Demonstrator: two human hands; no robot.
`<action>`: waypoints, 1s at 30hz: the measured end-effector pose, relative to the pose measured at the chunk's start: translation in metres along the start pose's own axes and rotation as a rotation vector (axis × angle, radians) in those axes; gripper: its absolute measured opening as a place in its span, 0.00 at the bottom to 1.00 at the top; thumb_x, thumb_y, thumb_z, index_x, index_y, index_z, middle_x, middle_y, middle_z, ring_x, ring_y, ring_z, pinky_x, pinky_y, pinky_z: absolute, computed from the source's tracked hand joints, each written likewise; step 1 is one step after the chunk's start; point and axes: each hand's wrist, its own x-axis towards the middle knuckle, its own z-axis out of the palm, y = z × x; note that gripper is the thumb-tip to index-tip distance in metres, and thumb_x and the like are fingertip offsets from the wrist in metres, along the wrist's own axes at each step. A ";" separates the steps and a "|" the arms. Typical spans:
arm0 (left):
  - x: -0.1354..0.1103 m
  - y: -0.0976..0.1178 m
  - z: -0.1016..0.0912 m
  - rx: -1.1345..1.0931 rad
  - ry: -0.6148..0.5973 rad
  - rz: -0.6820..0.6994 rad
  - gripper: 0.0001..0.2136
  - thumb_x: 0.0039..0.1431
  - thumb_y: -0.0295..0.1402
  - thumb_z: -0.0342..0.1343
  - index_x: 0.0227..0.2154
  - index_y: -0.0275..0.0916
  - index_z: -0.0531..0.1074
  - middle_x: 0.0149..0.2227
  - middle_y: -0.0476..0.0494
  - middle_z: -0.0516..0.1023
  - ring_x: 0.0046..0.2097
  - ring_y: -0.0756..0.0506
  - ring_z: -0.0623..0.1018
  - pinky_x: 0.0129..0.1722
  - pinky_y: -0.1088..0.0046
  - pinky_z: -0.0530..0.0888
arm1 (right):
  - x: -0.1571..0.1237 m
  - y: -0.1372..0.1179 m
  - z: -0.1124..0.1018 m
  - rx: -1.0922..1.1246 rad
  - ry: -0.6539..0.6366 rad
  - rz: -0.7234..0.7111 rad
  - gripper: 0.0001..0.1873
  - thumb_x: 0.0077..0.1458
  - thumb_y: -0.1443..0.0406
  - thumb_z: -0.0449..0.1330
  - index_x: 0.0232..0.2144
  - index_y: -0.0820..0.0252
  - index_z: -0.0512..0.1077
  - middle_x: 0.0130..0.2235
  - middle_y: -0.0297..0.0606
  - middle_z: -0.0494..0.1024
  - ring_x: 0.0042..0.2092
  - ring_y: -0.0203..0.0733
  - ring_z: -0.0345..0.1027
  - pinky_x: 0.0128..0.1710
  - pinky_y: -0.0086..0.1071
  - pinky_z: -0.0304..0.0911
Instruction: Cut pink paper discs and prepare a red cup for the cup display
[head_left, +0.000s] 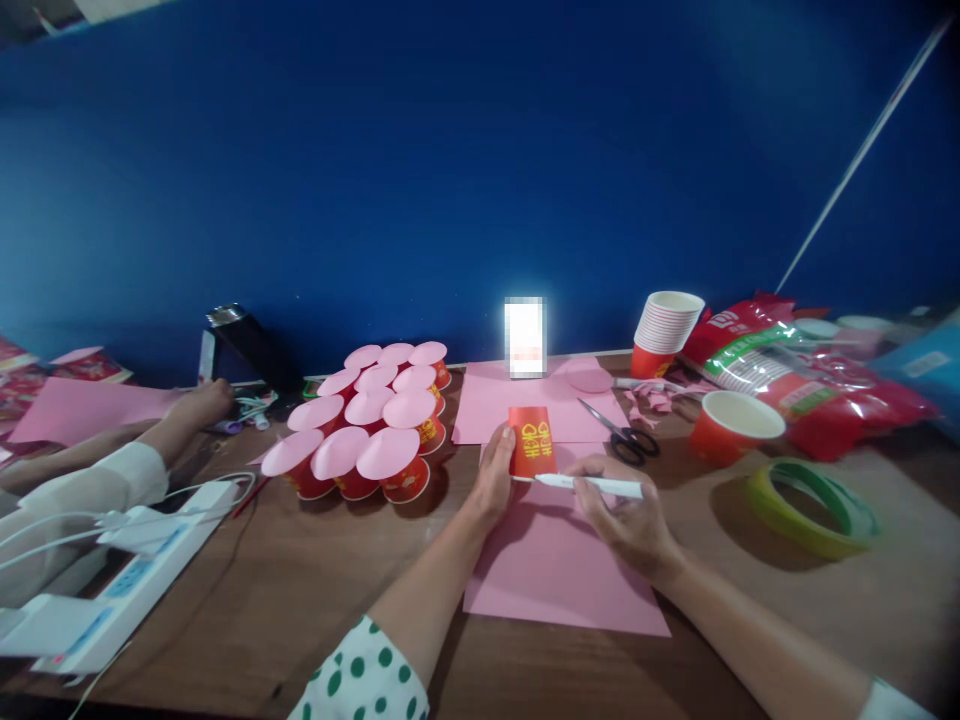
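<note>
My left hand (pixel 495 472) grips a red paper cup (pixel 532 441) with gold characters, held upside down on a pink paper sheet (pixel 562 575). My right hand (pixel 622 515) is closed on a white pen (pixel 592 485), its tip at the cup's lower rim. Both hands rest over the pink sheet near the middle of the wooden table (pixel 315 580).
Several red cups with pink paper lids (pixel 367 430) cluster at left. Scissors (pixel 626 435), an open red cup (pixel 731 425), a cup stack (pixel 664 335), a green tape roll (pixel 814 505) and plastic bags (pixel 795 375) lie right. Another person's hand (pixel 199 405) and white devices (pixel 112 575) are at left.
</note>
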 end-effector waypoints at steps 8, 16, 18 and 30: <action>-0.004 0.007 0.005 -0.054 0.012 -0.059 0.22 0.48 0.54 0.63 0.31 0.40 0.69 0.27 0.52 0.72 0.27 0.52 0.70 0.29 0.77 0.66 | 0.002 0.001 -0.002 -0.024 0.017 0.006 0.08 0.57 0.67 0.56 0.28 0.61 0.73 0.23 0.33 0.74 0.23 0.34 0.66 0.25 0.27 0.62; -0.002 0.006 0.002 -0.013 0.087 -0.140 0.22 0.45 0.55 0.64 0.32 0.41 0.68 0.26 0.54 0.70 0.25 0.52 0.69 0.26 0.77 0.60 | 0.003 0.001 -0.002 0.022 0.069 0.045 0.08 0.56 0.66 0.57 0.27 0.61 0.73 0.22 0.34 0.73 0.23 0.34 0.65 0.24 0.27 0.61; -0.002 0.006 0.001 -0.017 0.097 -0.143 0.22 0.45 0.54 0.64 0.32 0.42 0.67 0.25 0.55 0.70 0.25 0.51 0.69 0.27 0.77 0.60 | 0.003 0.000 -0.002 0.022 0.069 0.052 0.08 0.56 0.66 0.57 0.27 0.61 0.73 0.22 0.33 0.73 0.23 0.35 0.65 0.23 0.27 0.62; -0.001 0.006 0.001 -0.047 0.147 -0.167 0.22 0.45 0.53 0.64 0.33 0.41 0.69 0.26 0.53 0.74 0.27 0.49 0.74 0.29 0.75 0.63 | 0.005 -0.001 -0.004 0.001 0.094 0.056 0.09 0.56 0.66 0.56 0.26 0.61 0.72 0.21 0.33 0.73 0.22 0.34 0.66 0.22 0.26 0.63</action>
